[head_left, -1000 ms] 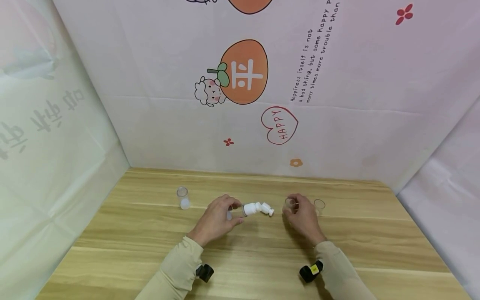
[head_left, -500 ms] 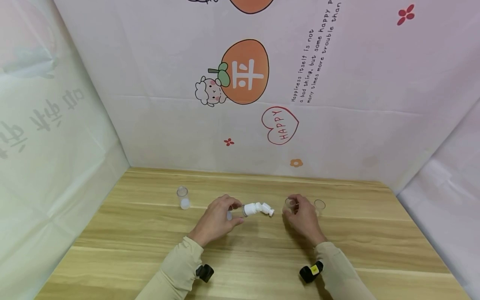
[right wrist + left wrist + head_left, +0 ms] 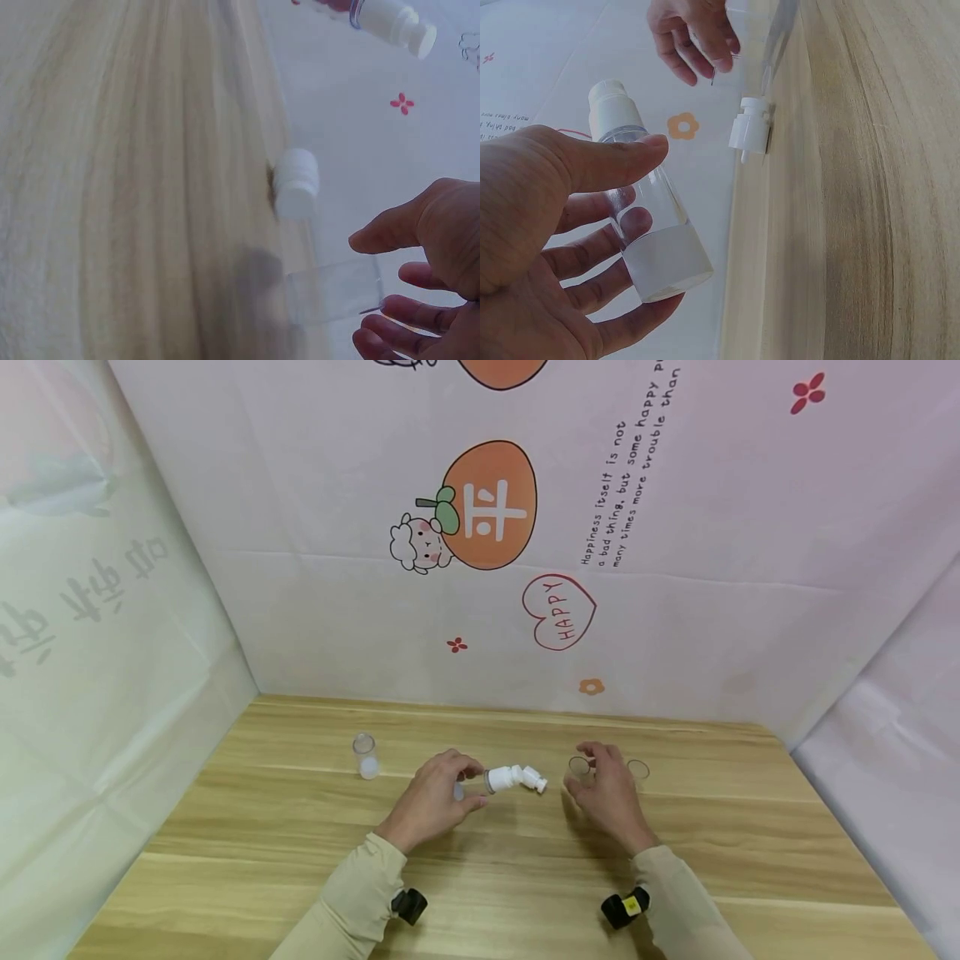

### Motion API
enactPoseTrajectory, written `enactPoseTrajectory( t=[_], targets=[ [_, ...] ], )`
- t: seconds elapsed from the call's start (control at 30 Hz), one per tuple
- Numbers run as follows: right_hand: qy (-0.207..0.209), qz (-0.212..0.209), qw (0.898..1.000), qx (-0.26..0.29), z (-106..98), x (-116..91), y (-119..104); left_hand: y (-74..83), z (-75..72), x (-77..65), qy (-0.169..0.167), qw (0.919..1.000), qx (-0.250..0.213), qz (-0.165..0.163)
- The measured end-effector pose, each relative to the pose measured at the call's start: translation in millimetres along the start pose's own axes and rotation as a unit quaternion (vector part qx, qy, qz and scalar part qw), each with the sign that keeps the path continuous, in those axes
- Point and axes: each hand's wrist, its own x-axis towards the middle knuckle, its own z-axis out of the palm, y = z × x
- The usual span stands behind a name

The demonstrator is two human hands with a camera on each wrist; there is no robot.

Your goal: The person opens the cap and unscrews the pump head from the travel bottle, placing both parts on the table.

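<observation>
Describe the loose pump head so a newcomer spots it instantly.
On the wood-grain table, look between the left hand and right hand. The small white pump head lies there, fitted to nothing, unlike the pump on the bottle the left hand grips.

Bottle [image 3: 662, 247] and clear cylinder [image 3: 334, 294] at my hands.
The bottle, see-through above a white lower part, is gripped tilted in my left hand [image 3: 435, 795], white top rightward; the open-mouthed cylinder stands upright farther right, beside my right hand [image 3: 611, 792].
</observation>
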Motion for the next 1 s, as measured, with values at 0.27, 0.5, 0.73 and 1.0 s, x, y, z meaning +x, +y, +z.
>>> enactPoseTrajectory(
  t=[0.27, 0.5, 0.73, 1.0],
  targets=[
    [0.031, -0.057, 0.998, -0.02, -7, -7, -14, 1.1, 0.5, 1.8, 0.003, 1.0, 0.005, 0.003],
    [0.036, -0.088, 0.995, 0.017, -10, -11, -24, 2.1, 0.6, 3.1, 0.01, 0.9998, 0.007, 0.015],
    [0.011, -0.103, 0.991, 0.082, -12, -15, -37, 3.0, 0.6, 3.6, 0.015, 0.9997, 0.007, 0.02],
    [-0.025, -0.076, 0.988, 0.132, -9, -19, -50, 3.6, 2.9, 3.8, 0.025, 0.9987, 0.026, 0.036]
  ],
)
